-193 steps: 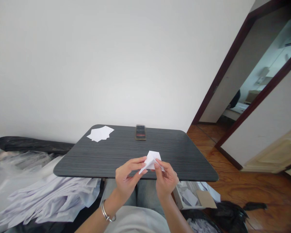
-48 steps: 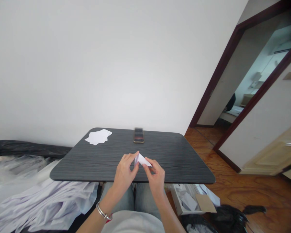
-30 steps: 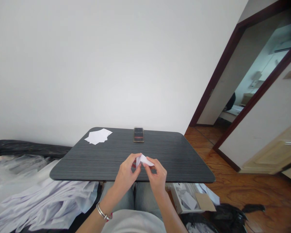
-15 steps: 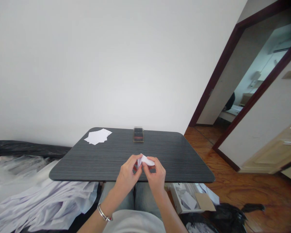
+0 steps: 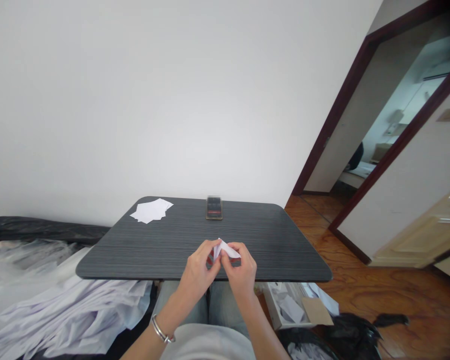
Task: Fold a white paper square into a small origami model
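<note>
A small folded piece of white paper [image 5: 227, 249] is pinched between my left hand [image 5: 198, 271] and my right hand [image 5: 241, 268], just above the near edge of a dark grey wood-grain table [image 5: 135, 250]. Its lower part is hidden by my fingers. A bit of red shows between my hands [image 5: 210, 260], and I cannot tell what it is. A loose stack of white paper sheets [image 5: 151, 210] lies at the far left of the table. A phone [image 5: 214, 208], blurred, stands at the far edge.
A heap of white sheets and clear plastic [image 5: 71, 312] lies left of the table, with a black bag [image 5: 41, 229] behind it. Low at right are a box of paper scraps [image 5: 285, 306] and a black bag [image 5: 345, 336] on the wooden floor.
The paper is now a narrower folded shape than the wider one held higher earlier. Over the last second my hands have drawn closer together, and the paper's point has shifted slightly right.
</note>
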`<state>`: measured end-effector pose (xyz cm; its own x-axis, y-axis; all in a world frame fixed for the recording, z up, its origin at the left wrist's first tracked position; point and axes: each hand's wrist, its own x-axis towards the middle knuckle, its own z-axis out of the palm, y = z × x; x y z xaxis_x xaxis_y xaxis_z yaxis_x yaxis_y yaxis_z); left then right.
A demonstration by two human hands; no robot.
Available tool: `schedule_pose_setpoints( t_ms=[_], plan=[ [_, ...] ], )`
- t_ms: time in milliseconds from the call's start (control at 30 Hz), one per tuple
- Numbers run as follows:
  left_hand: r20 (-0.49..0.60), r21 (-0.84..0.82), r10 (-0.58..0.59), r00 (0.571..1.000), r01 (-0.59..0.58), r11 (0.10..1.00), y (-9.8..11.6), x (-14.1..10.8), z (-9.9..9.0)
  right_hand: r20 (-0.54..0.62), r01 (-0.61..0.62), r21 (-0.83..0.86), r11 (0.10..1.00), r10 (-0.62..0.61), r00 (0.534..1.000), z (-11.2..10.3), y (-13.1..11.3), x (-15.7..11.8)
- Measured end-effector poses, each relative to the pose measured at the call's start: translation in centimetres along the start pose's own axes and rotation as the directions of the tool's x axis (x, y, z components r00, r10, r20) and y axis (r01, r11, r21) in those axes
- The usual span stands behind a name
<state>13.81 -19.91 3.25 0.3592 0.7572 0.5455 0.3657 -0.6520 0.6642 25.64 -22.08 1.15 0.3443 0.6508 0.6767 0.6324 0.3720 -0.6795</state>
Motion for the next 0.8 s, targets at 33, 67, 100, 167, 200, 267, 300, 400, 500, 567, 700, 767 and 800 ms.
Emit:
schedule_pose_setpoints(
  t_ms=[33, 67, 100, 167, 200, 267, 300, 400, 500, 567, 700, 767, 800],
  plan=[
    [0.0, -0.004, -0.002, 1.0, 0.002, 1.0, 0.0, 0.0, 0.0, 0.004, -0.004, -0.005, 1.0, 0.004, 1.0, -0.1, -0.1, 0.0],
    [0.0, -0.007, -0.005, 1.0, 0.005, 1.0, 0.0, 0.0, 0.0, 0.01, -0.01, -0.01, 1.0, 0.01, 1.0, -0.1, -0.2, 0.1],
    [-0.001, -0.009, -0.007, 1.0, 0.007, 1.0, 0.1, 0.0, 0.0, 0.019, -0.015, -0.013, 1.0, 0.015, 1.0, -0.2, -0.3, 0.1],
    [-0.005, -0.018, -0.013, 1.0, 0.013, 1.0, 0.1, 0.0, 0.0, 0.035, -0.014, -0.008, 1.0, 0.015, 0.999, -0.2, -0.4, 0.2],
    [-0.009, -0.026, -0.019, 1.0, 0.018, 0.999, 0.1, 0.0, 0.0, 0.042, -0.007, 0.002, 1.0, 0.007, 0.999, -0.2, -0.4, 0.2],
    [-0.012, -0.048, -0.037, 0.999, 0.036, 0.998, 0.1, 0.0, -0.1, 0.052, 0.019, 0.044, 0.999, -0.021, 0.998, -0.2, -0.3, 0.1],
    [-0.012, -0.059, -0.05, 0.999, 0.049, 0.997, 0.1, 0.0, -0.1, 0.06, 0.03, 0.074, 0.997, -0.035, 0.998, -0.2, -0.2, 0.1],
    [-0.019, -0.09, -0.088, 0.996, 0.086, 0.992, 0.0, 0.2, -0.3, 0.092, 0.027, 0.158, 0.987, -0.042, 0.995, -0.3, -0.1, 0.0],
    [-0.04, -0.118, -0.111, 0.993, 0.105, 0.987, -0.3, 0.3, -0.4, 0.138, -0.023, 0.207, 0.978, -0.006, 0.99, -0.4, -0.2, 0.0],
    [-0.056, -0.112, -0.107, 0.993, 0.101, 0.989, -0.4, 0.3, -0.5, 0.166, -0.069, 0.23, 0.971, 0.031, 0.986, -0.4, -0.2, 0.0],
    [-0.098, -0.051, -0.072, 0.993, 0.068, 0.996, -0.7, 0.2, -0.5, 0.206, -0.137, 0.278, 0.951, 0.08, 0.975, -0.3, -0.2, 0.0],
    [-0.115, -0.037, -0.076, 0.99, 0.072, 0.997, -0.9, 0.1, -0.5, 0.225, -0.146, 0.309, 0.94, 0.077, 0.971, -0.2, -0.1, -0.1],
    [-0.119, -0.035, -0.085, 0.989, 0.082, 0.996, -1.0, 0.1, -0.5, 0.235, -0.145, 0.318, 0.937, 0.07, 0.969, -0.3, -0.1, -0.1]
  ],
)
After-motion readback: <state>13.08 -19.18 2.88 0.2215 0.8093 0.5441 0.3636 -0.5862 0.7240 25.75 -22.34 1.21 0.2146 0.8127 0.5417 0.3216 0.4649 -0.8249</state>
